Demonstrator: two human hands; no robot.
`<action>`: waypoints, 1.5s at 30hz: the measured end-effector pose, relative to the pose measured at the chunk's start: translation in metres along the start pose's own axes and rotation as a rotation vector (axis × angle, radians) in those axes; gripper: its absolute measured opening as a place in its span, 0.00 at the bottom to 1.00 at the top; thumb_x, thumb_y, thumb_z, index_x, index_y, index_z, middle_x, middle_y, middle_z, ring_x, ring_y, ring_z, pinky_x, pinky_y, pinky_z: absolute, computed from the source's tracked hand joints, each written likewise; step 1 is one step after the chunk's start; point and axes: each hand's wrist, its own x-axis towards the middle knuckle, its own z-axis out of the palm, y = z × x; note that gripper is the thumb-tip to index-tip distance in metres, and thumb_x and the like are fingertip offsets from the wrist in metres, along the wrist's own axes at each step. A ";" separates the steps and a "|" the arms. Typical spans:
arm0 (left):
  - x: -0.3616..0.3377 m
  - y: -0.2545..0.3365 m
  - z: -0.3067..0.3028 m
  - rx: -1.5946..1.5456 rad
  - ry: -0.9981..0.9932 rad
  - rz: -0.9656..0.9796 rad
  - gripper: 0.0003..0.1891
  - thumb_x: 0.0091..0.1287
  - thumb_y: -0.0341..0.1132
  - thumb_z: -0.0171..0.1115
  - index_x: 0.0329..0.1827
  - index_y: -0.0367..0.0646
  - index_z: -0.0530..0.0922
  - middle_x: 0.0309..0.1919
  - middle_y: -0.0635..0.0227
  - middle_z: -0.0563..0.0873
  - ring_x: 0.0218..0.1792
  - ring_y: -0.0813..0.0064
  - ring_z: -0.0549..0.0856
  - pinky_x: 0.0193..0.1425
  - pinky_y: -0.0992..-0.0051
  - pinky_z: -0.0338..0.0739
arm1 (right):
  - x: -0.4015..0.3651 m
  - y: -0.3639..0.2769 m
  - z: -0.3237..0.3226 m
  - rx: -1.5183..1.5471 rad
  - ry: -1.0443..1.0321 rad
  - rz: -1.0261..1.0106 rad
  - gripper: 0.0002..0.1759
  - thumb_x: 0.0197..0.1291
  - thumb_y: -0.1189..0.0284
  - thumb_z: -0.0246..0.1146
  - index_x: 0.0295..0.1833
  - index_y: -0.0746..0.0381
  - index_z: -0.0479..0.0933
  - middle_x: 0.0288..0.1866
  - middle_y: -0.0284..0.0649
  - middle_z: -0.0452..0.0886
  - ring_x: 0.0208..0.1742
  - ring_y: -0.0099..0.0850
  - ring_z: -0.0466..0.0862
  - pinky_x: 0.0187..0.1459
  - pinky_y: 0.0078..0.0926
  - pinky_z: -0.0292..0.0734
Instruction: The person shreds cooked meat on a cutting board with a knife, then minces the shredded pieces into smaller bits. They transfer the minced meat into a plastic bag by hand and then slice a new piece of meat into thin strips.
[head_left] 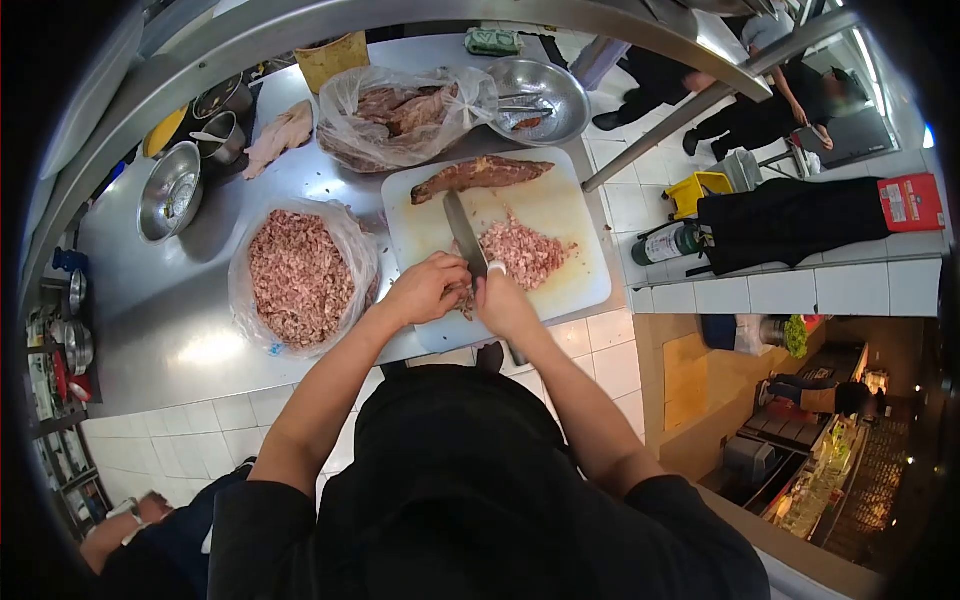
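Note:
My right hand [508, 305] is closed around the handle of a large kitchen knife [464, 232], its blade pointing away from me over a white cutting board [590, 270]. My left hand [430, 288] is curled beside the blade, fingertips pressed on small bits of meat [464, 303] that it partly hides. To the right of the blade lies a pile of chopped meat [522, 253]. A long browned piece of meat [482, 177] rests along the board's far edge. Left of the board, a plastic-lined container [364, 250] is full of chopped meat.
Behind the board sit a clear bag [345, 105] of large meat pieces and a metal bowl [565, 95] with utensils. Another metal bowl [170, 190] stands on the left of the steel table [180, 310]. A metal post [650, 135] rises at the right. Other people stand nearby.

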 end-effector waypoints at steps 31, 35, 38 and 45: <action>-0.014 0.001 0.004 0.047 0.035 -0.051 0.10 0.69 0.32 0.72 0.50 0.40 0.90 0.53 0.63 0.91 0.59 0.56 0.87 0.67 0.60 0.84 | 0.014 -0.001 0.005 -0.034 -0.021 -0.137 0.19 0.81 0.66 0.60 0.48 0.77 0.77 0.39 0.74 0.87 0.44 0.71 0.89 0.46 0.67 0.83; -0.011 -0.001 -0.008 0.107 0.132 -0.004 0.10 0.69 0.30 0.72 0.51 0.40 0.90 0.53 0.62 0.91 0.60 0.54 0.86 0.67 0.60 0.83 | 0.010 -0.016 -0.033 -0.022 -0.031 -0.160 0.19 0.80 0.67 0.60 0.49 0.78 0.76 0.38 0.74 0.86 0.44 0.73 0.88 0.47 0.67 0.82; -0.010 0.001 -0.005 0.041 0.219 -0.065 0.09 0.69 0.28 0.71 0.51 0.40 0.90 0.54 0.58 0.90 0.61 0.49 0.85 0.69 0.58 0.81 | 0.001 -0.021 -0.051 -0.046 -0.093 -0.134 0.18 0.78 0.69 0.60 0.50 0.78 0.76 0.40 0.75 0.86 0.45 0.72 0.88 0.49 0.66 0.82; -0.009 0.001 0.001 -0.027 0.159 -0.222 0.09 0.72 0.29 0.68 0.52 0.39 0.88 0.54 0.57 0.89 0.60 0.49 0.85 0.68 0.57 0.82 | -0.011 -0.008 -0.048 -0.113 -0.183 -0.155 0.16 0.76 0.70 0.60 0.50 0.77 0.76 0.40 0.71 0.87 0.46 0.69 0.89 0.52 0.64 0.82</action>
